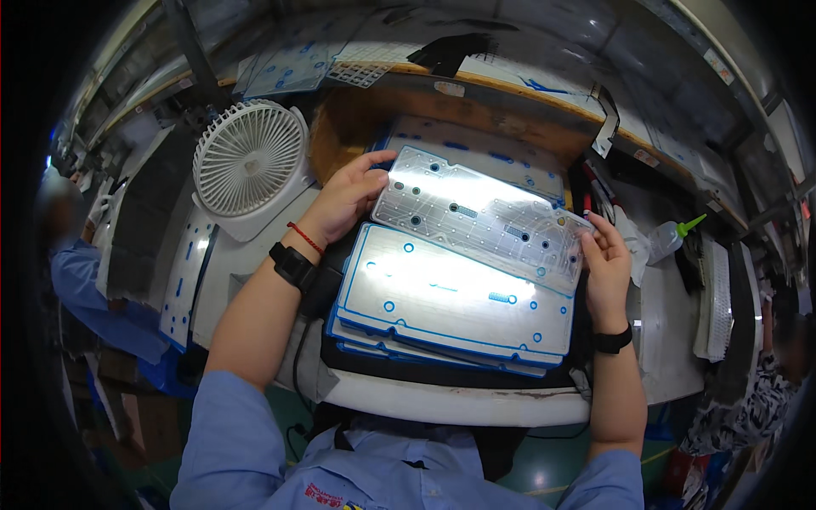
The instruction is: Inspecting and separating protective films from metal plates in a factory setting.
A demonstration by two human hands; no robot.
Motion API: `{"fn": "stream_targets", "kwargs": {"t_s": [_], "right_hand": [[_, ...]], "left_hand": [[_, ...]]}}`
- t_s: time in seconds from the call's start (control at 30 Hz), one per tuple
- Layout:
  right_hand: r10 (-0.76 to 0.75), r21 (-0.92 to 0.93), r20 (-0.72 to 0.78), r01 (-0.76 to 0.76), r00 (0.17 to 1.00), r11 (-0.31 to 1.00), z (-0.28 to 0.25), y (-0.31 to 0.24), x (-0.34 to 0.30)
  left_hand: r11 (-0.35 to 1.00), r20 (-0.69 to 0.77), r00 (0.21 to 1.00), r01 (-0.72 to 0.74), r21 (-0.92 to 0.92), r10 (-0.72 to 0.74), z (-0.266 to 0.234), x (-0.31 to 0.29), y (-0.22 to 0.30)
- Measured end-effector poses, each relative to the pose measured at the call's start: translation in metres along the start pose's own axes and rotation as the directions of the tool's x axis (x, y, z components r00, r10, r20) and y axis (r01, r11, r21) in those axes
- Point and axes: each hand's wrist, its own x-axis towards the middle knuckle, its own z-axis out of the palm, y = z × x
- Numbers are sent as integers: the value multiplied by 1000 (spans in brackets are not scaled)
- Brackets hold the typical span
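Observation:
Between my two hands a flat, shiny metal plate [484, 206] with holes and small dots is held up by its short ends, tilted. My left hand [350, 197] grips its left end, the thumb near the edge. At the right end my right hand [606, 263] pinches the plate's corner. Below and nearer to me lies a stack of similar metal plates with blue edges [450, 297], partly covered by the held plate. Behind it more blue-marked plates [476, 143] lie in front of a wooden board.
A white fan [251, 166] stands at the left. On the right is a bottle with a green nozzle [667, 238], near white cloth or paper [636, 242]. A shelf with a wooden edge [501, 87] runs along the back. Another person's blue sleeve [81, 276] shows at far left.

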Motion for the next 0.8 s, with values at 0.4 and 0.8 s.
{"fn": "stream_targets", "kwargs": {"t_s": [0.4,0.8], "right_hand": [[-43,60,37,41,998,997,2,-5,-1],[-15,-145,155,38,988,989,-2,-2,-3]], "left_hand": [[991,36,998,49,124,-53,-12,8,-7],[995,-45,999,16,99,-12,-10,7,0]]}}
